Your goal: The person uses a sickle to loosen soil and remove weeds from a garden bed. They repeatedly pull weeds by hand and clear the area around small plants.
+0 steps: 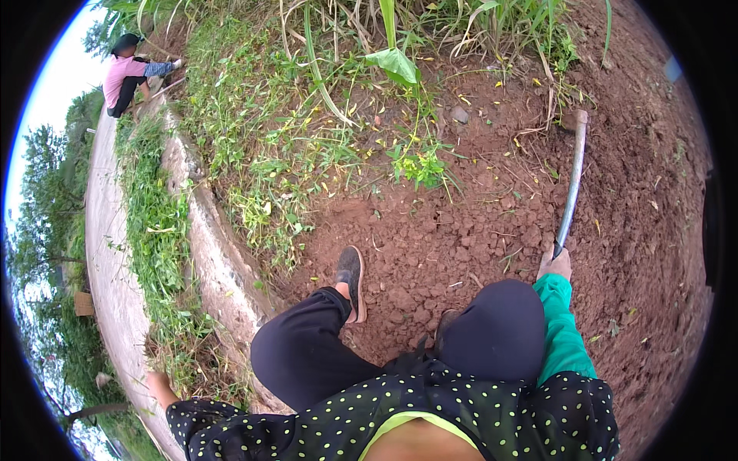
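Observation:
My right hand (554,264) is closed around the near end of a long-handled tool (572,178), probably a hoe. Its handle looks like a metal pipe and runs forward over the red soil. At the far end a brown head (571,121) rests against the ground, partly lost in the soil's colour. Out to the left, my left hand (158,385) is blurred beside a heap of pulled weeds (196,357) on the verge. Whether its fingers hold anything cannot be made out. Loose red clods (415,271) lie before my feet.
Green weeds (271,138) and tall grass (507,23) grow ahead. A low pale stone or concrete edge (202,242) separates the soil from a path (109,230) on the left. Another person (124,78) squats at the far left. A basket (83,304) appears beyond the path.

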Motion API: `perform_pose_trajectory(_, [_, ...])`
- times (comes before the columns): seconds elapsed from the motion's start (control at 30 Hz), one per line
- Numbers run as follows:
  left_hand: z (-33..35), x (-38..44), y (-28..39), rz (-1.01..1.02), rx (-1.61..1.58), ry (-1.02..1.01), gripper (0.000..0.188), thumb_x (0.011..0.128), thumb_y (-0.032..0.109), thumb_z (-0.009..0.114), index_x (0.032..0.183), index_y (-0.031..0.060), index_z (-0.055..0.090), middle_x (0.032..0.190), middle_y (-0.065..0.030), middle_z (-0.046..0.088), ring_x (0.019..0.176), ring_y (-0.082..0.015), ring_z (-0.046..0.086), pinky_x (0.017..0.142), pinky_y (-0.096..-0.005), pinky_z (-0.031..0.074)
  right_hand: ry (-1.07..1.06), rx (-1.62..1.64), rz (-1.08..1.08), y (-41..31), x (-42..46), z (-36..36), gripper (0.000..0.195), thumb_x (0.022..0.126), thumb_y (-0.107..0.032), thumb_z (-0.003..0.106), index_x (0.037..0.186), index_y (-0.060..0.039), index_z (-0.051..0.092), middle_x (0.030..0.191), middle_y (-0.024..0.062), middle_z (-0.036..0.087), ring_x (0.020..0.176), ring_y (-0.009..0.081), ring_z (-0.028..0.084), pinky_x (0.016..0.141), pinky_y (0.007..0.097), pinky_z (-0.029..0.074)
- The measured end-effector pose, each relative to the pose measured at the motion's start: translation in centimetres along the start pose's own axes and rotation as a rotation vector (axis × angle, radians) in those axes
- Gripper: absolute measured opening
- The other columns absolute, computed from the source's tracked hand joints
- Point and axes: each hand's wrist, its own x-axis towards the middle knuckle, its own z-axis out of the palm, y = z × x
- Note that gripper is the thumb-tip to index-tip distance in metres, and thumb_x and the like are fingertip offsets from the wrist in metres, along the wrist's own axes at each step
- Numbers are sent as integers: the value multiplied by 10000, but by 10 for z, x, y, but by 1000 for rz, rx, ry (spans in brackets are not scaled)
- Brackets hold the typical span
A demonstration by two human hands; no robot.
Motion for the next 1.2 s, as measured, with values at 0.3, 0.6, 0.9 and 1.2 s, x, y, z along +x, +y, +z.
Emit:
perform_pose_trajectory(0.3, [-79,-90,232,1045,-429,42,329,758,288,584,933,16,645,866,-203,642,824,-340,616,773,-393,474,19,-126,46,21,17,3,342,843,-368,529,913,-34,539,859,197,609,812,393,586,715,466,466])
perform_pose_trajectory(0.6, [-166,-423,427,2117,-259,-37,258,814,217,549,978,31,618,856,-188,635,812,-313,619,748,-384,484,-47,-95,115,5,19,-6,341,834,-372,542,852,-32,556,774,202,610,758,381,597,670,458,473])
perform_pose_trajectory(0.9, [-210,-467,513,1877,-815,223,419,749,137,642,1149,76,536,936,-142,636,858,-290,615,744,-378,486,63,-95,112,1,6,-8,275,842,-300,533,848,-25,543,804,203,596,776,394,581,691,467,465])
perform_pose_trajectory(1.2, [-200,-515,616,1978,-254,743,839,696,190,690,1378,64,218,1376,-163,305,1259,-305,331,1013,-415,335,52,-90,110,-9,7,-5,252,849,-275,526,859,-24,536,805,208,583,787,401,565,696,460,457])
